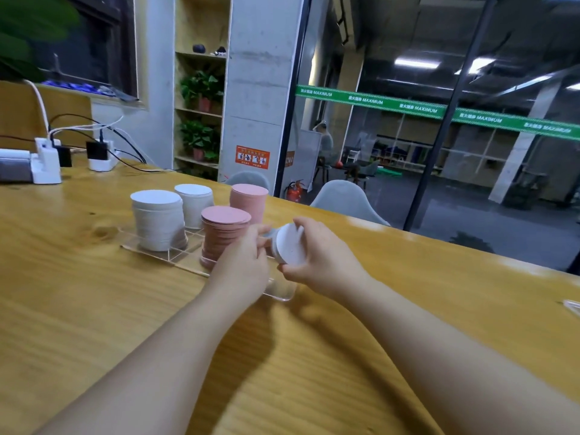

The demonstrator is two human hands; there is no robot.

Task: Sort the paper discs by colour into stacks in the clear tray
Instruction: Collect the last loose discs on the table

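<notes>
Right hand (pixel 317 255) grips a small white disc bundle (pixel 290 244) on edge, thumb under, fingers curled over the top, just right of the clear tray (pixel 163 257). Left hand (pixel 243 262), fingers bent and close together, pinches the bundle's far side. In the tray: two white stacks (pixel 158 222), two pink stacks (pixel 224 233). Green band on glass behind tray reads MAXIMUM (pixel 365 100); orange sticker (pixel 252 157) text illegible

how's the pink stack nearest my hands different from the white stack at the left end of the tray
The near pink stack is pink; the left white stack is white. The pink stack's discs sit unevenly, upper ones overhanging; the white stack looks straighter. The left hand is right beside the pink stack; nothing is near the white one. Both stand upright in the clear tray.
</notes>
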